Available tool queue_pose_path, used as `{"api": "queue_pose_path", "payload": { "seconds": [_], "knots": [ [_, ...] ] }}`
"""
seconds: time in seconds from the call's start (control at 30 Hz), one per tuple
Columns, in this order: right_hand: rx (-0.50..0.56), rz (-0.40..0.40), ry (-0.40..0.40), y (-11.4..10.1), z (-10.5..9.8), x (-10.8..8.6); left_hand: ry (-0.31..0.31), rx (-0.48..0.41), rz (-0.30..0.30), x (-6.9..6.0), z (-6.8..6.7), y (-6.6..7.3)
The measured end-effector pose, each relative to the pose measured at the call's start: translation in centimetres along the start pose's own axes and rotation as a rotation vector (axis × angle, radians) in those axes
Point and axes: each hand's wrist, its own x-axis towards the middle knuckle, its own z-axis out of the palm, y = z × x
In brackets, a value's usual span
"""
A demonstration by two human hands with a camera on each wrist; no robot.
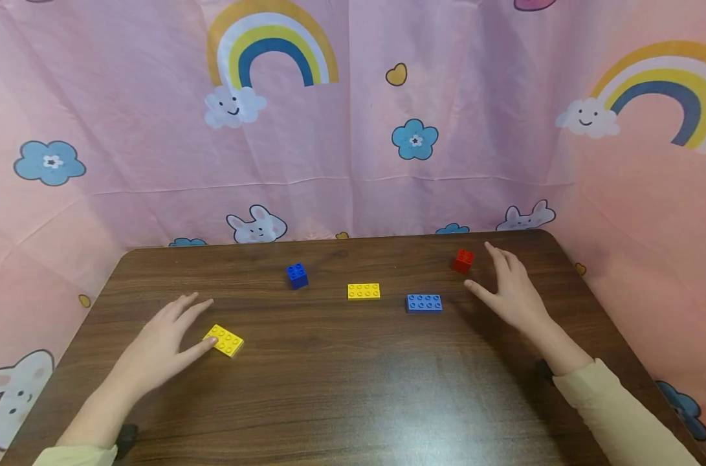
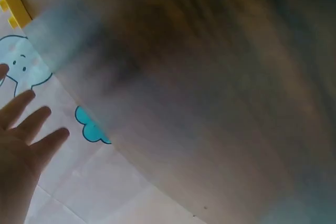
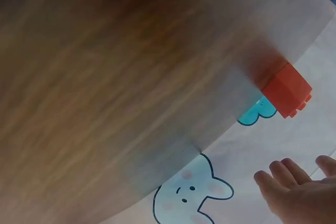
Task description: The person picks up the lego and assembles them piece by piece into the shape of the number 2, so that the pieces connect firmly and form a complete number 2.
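Observation:
The left hand [image 1: 154, 349] is over the table's left side, fingers spread, its thumb tip overlapping a yellow brick [image 1: 228, 342]; whether it touches cannot be told. In the left wrist view that hand [image 2: 23, 145] holds nothing, with a yellow brick [image 2: 14, 1] at the top left corner. Beside the red brick [image 1: 463, 261], the right hand [image 1: 516, 298] has its fingers extended and thumb apart, holding nothing. The right wrist view has the red brick [image 3: 287, 91] above and left of the hand [image 3: 302, 190], a gap between them.
Between the hands a dark blue brick [image 1: 297, 276], a second yellow brick [image 1: 364, 292] and a lighter blue brick [image 1: 424, 303] sit on the brown wooden table [image 1: 306, 401]. A pink patterned cloth [image 1: 329, 149] hangs behind the table and at both sides.

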Motion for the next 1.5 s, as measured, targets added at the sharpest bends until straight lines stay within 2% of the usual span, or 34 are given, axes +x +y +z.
{"api": "queue_pose_path", "payload": {
  "seconds": [0.2,0.8,1.13,1.5],
  "knots": [
    [0.068,0.006,0.006,0.3,0.1,0.8,-0.032,-0.042,-0.002,-0.1,0.0,-0.3],
    [0.272,0.049,-0.052,0.8,0.0,3.4,-0.114,-0.061,0.034,0.4,0.2,-0.8],
    [0.325,0.07,-0.105,1.0,0.2,4.5,-0.109,-0.103,0.053,1.0,0.3,-1.1],
    [0.387,0.101,-0.129,1.1,0.8,5.5,-0.133,-0.112,0.037,1.4,0.3,-0.8]
  ]
}}
